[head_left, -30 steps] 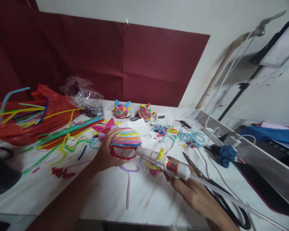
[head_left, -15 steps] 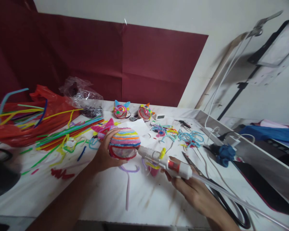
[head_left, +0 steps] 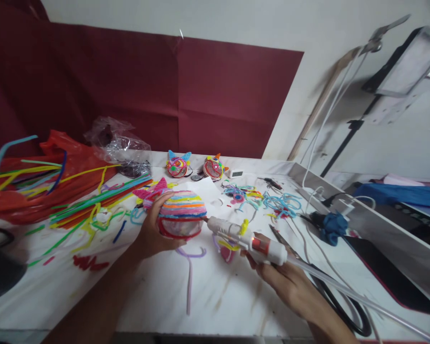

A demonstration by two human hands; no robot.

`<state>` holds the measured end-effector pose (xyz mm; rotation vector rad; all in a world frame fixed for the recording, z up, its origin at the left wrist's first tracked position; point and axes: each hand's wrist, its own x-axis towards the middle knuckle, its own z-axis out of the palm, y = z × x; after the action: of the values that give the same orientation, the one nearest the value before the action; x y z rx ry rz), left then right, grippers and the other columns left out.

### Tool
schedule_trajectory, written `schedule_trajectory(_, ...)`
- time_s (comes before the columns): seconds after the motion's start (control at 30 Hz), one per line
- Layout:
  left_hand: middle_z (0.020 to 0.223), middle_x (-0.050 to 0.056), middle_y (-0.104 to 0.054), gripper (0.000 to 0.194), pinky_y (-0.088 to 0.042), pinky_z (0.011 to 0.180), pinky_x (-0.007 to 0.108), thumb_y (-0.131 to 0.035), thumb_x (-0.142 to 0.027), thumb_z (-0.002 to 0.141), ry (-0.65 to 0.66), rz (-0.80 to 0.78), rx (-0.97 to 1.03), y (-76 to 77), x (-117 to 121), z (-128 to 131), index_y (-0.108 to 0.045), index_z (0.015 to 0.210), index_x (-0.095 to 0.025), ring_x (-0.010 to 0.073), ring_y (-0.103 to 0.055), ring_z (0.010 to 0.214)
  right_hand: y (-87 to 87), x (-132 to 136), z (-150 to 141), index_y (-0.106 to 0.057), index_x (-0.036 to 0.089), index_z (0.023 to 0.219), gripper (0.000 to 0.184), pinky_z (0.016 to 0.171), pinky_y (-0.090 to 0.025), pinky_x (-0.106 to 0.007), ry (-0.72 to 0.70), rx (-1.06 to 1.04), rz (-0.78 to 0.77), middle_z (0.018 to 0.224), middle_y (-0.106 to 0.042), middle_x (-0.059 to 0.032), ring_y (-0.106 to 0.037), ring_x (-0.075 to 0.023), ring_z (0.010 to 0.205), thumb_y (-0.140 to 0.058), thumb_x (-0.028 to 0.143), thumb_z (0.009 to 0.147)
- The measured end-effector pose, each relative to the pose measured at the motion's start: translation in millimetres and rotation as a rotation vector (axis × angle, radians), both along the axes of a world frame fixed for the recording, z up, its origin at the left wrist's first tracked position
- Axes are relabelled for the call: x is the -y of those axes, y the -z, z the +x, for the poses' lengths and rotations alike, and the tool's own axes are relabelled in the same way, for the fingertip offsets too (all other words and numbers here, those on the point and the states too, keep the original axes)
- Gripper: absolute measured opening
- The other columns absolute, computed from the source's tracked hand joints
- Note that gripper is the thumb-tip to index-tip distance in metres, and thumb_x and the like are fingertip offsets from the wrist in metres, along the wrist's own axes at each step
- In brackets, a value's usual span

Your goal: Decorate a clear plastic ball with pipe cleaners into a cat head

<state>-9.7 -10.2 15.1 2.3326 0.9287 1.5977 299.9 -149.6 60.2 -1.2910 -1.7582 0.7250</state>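
Note:
My left hand (head_left: 155, 234) is wrapped round a striped pipe-cleaner ball (head_left: 184, 205), with bands of pink, orange, yellow and blue and a clear lower part rimmed in red. Pink pointed pieces (head_left: 152, 191) show just behind its left side. In my right hand (head_left: 275, 279) is a white glue gun (head_left: 249, 239), a clear glue stick (head_left: 344, 289) running out of its back. The gun's nozzle meets or nearly meets the ball's right edge, at the line between stripes and red rim. An orange light glows on the gun. Its trigger is hidden.
Large scissors (head_left: 322, 282) lie beside my right wrist. Pipe cleaners (head_left: 100, 200) and an orange bag (head_left: 75, 157) fill the left side. Two finished-looking decorated balls (head_left: 177, 165) stand at the back, near a small white display (head_left: 236, 174). Cables and blue pipe-cleaner scraps (head_left: 281, 203) lie right.
The view has shifted slightly. The ball is turned a little in my left hand, and the glue gun's nozzle stays by its right edge.

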Motion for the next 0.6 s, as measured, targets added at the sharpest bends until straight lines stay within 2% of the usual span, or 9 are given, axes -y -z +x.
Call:
schedule_trajectory(0.4, 0.143, 0.021, -0.061, 0.105, -0.060, 0.102, 0.060, -0.093, -0.055, 0.058, 0.004, -0.044, 0.060, 4.6, -2.0, -3.1, -0.048, 0.147, -0.021, 0.0441, -0.064, 0.129, 0.3, -0.3, 1.0, -0.070, 0.022, 0.090, 0.027, 0.069, -0.056, -0.031, 0.029, -0.003, 0.011, 0.077, -0.067, -0.0022, -0.062, -0.0205, 0.073, -0.056, 0.044, 0.097)
schedule_trajectory(0.6, 0.140, 0.016, -0.061, 0.104, -0.060, 0.102, 0.057, -0.089, -0.060, 0.060, -0.018, -0.090, 0.050, 5.2, -0.9, -4.4, -0.046, 0.147, -0.022, 0.0438, -0.064, 0.127, -1.5, 0.1, -0.5, -0.070, 0.022, 0.091, 0.027, 0.069, -0.057, -0.031, 0.012, -0.005, 0.023, 0.079, -0.068, -0.0024, -0.064, -0.0210, 0.076, -0.056, 0.044, 0.097)
